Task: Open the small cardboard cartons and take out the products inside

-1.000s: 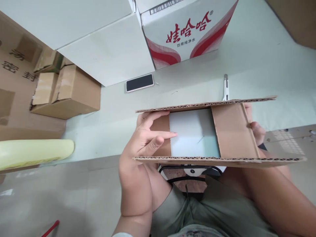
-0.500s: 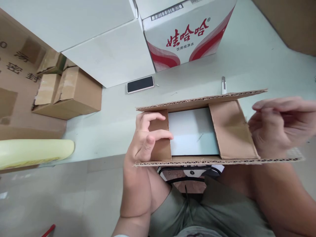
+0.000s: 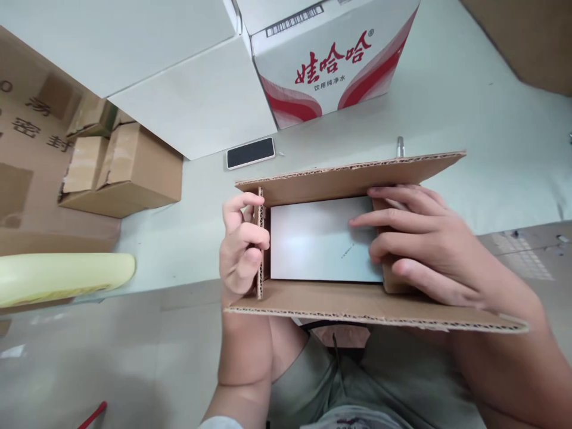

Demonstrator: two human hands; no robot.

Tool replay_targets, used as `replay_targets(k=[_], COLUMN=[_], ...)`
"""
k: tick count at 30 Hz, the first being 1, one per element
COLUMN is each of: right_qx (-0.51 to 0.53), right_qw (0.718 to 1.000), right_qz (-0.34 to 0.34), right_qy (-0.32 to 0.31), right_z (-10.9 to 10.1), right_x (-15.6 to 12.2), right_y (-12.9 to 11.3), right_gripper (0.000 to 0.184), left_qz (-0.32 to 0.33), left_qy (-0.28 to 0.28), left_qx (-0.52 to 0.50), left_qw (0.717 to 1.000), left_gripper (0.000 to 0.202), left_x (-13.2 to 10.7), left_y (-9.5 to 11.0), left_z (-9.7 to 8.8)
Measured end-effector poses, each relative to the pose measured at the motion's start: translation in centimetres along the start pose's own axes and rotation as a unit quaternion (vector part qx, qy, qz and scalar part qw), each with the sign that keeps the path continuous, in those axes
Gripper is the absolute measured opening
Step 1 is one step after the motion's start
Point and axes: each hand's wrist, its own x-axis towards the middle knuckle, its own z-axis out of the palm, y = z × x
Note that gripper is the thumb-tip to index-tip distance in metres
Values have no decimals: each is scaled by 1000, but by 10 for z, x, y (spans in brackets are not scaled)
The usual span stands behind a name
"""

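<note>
An opened cardboard box (image 3: 313, 297) is held over my lap at the table edge, its long flaps spread. Inside lies a pale white-blue box (image 3: 313, 241) with small print. My left hand (image 3: 243, 244) has its bent fingers hooked round the upright left end flap (image 3: 260, 268), gripping it. Over the right end, my right hand (image 3: 424, 238) lies with fingers stretched out and apart; they cover most of the right end flap, and the fingertips reach over the pale box's edge.
On the table (image 3: 201, 238) lies a dark-screened phone (image 3: 251, 153). Behind it stand a red-and-white carton (image 3: 330, 71) and a white box (image 3: 196, 101). Small cardboard boxes (image 3: 147, 161) and a pale yellow rounded object (image 3: 67, 274) are at left. A utility knife (image 3: 400, 146) lies partly behind the far flap.
My left hand has lifted the left end flap upright. My right hand has come in from the right onto the right end flap. More of the pale box shows.
</note>
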Motion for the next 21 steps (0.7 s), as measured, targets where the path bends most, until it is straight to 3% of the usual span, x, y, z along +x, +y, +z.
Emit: replay_targets(k=[3, 5, 7, 12, 16, 19, 21], right_qx=[77, 122, 144, 109, 12, -195, -315], right_qw=[990, 967, 951, 961, 979, 979, 945], right_qz=[47, 106, 157, 178, 141, 36, -45], right_qy=[112, 195, 224, 180, 149, 37, -74], right_z=[0, 1, 3, 2, -31, -69, -83], right_x=[-7, -11, -10, 5, 0, -4, 1], right_y=[-4, -8, -13, -34, -45, -45, -43], right_gripper=[45, 38, 27, 26, 23, 18, 22], left_qz=[45, 48, 37, 33, 10, 19, 29], left_qy=[47, 69, 73, 46, -6, -27, -27], left_qx=[-68, -94, -92, -50, -12, -5, -8], left_qw=[996, 992, 992, 997, 1000, 999, 999], left_gripper=[37, 37, 37, 35, 40, 30, 23], left_x=[10, 14, 17, 16, 10, 6, 5], left_y=[-5, -8, -9, 2, 12, 14, 14], left_z=[3, 4, 4, -4, -11, -13, -13])
